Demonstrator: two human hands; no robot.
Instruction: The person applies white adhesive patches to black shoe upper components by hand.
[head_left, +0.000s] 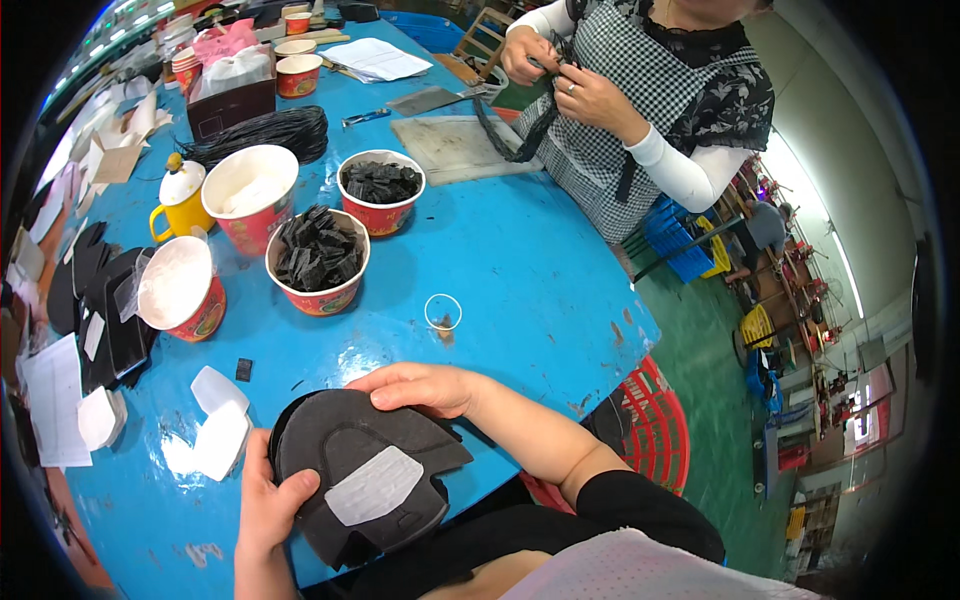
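Near the table's front edge I hold a stack of black cut pieces (330,435), curved at the top and notched below, like shoe-upper parts. A light grey patch (375,486) lies on the top piece. My left hand (268,500) grips the stack's left side, thumb on top. Across the upper edge rests my right hand (418,388), its thumb on top and fingers behind; both hands are closed on the stack. White patch pieces (222,442) and a small black square (244,370) lie beside the left hand.
Red-and-white paper tubs (318,303) stand ahead, two filled with black bits. A yellow mug (184,217), black cords (270,133) and a cutting board (455,150) are farther back. Across the table a person (660,100) handles black strands. A red basket (655,425) stands right of the table.
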